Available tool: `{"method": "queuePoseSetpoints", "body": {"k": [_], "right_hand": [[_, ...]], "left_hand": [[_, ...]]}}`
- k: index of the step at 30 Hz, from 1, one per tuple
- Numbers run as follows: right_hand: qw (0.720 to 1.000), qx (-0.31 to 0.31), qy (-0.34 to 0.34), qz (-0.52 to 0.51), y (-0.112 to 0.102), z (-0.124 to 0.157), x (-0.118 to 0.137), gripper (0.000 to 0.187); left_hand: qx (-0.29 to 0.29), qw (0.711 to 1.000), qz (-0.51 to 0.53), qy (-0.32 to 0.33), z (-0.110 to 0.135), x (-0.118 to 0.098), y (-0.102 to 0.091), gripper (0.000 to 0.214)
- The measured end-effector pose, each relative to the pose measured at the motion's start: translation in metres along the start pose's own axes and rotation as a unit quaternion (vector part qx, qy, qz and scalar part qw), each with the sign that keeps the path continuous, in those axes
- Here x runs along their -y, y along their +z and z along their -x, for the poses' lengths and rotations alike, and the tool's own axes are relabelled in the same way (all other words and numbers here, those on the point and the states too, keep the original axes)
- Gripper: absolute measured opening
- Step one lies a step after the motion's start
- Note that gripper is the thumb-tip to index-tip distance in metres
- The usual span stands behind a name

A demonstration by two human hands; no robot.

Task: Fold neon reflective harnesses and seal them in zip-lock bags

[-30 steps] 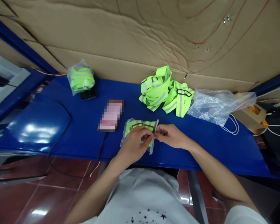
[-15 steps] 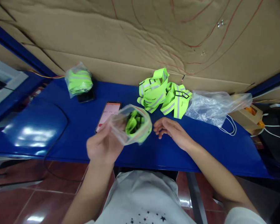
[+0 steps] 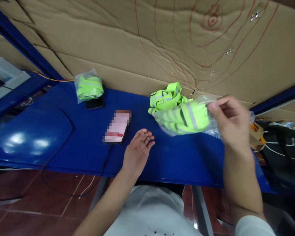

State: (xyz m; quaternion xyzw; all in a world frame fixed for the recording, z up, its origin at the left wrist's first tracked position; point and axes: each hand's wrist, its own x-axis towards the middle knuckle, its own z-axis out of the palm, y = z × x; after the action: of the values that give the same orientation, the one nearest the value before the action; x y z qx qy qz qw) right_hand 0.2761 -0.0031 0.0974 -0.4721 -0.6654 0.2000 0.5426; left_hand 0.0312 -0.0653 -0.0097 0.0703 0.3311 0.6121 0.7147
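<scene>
My right hand point(image 3: 229, 123) is raised over the right part of the blue table point(image 3: 64, 137), its fingers pinched on the edge of a clear plastic bag point(image 3: 184, 119) that holds a folded neon-yellow reflective strap. The bag hangs to the left of that hand, in front of a pile of loose neon-yellow reflective straps point(image 3: 166, 97). My left hand point(image 3: 137, 152) rests on the table near its front edge, fingers spread and holding nothing. A phone point(image 3: 117, 127) lies just left of it.
Another bagged strap point(image 3: 88, 86) sits on a dark phone point(image 3: 94, 103) at the back left. A black cable point(image 3: 71, 131) loops across the table. A small cardboard box point(image 3: 257, 135) stands at the right. A cardboard wall point(image 3: 137, 49) backs the table.
The bagged strap lay on the table under both hands, was lifted by my left hand, and now hangs from my right hand at the right. My left hand has dropped open onto the table.
</scene>
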Motion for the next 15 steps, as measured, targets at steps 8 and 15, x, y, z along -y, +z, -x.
{"method": "queuePoseSetpoints", "body": {"k": [8,15], "right_hand": [[0.899,-0.017,-0.116,0.421,-0.026,-0.099,0.020,0.023],[0.901,-0.171,-0.108,0.383,-0.052,-0.143,0.016,0.032]], "left_hand": [[0.028,0.995,-0.096,-0.025,0.008,0.022,-0.010,0.017],[0.093,0.967,-0.238,0.019,0.018,0.032,0.005,0.008]]}}
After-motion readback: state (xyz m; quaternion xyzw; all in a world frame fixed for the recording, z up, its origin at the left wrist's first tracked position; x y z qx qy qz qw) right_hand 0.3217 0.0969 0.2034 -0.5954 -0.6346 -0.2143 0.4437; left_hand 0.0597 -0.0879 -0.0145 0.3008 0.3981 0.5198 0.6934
